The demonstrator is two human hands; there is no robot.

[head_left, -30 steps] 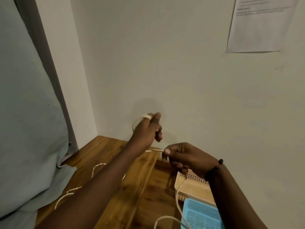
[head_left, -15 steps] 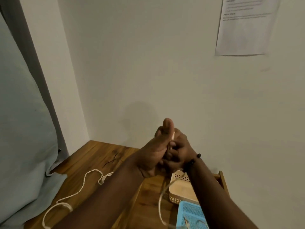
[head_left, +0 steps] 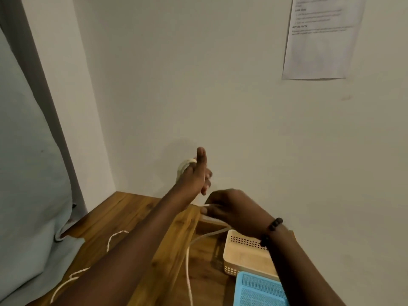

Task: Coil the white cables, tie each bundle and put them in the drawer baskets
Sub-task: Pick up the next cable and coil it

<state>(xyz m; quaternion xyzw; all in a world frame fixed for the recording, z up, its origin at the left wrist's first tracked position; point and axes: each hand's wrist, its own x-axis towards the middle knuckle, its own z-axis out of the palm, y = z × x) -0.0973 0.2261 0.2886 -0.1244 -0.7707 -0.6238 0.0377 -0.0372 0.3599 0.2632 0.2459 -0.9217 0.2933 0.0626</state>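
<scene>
My left hand (head_left: 195,173) is raised near the wall, thumb pointing up, with a coil of white cable (head_left: 184,166) wound around its fingers. My right hand (head_left: 231,212) sits just below and to the right, pinching the same cable between thumb and fingers. From there the loose cable (head_left: 188,263) hangs down over the open drawer. A second white cable (head_left: 114,238) lies loose on the wooden top at the left. In the drawer stand a cream perforated basket (head_left: 247,257) and a blue perforated basket (head_left: 258,290).
The wooden top (head_left: 123,213) meets the white wall in a corner. A pale blue cloth (head_left: 28,195) hangs at the left and drapes onto the wood. A printed paper sheet (head_left: 320,38) is stuck on the wall at the upper right.
The hands, pressed together half a second ago, have parted: my right hand dropped down and right with the cable, and my left hand holds the coil up. The camera has shifted.
</scene>
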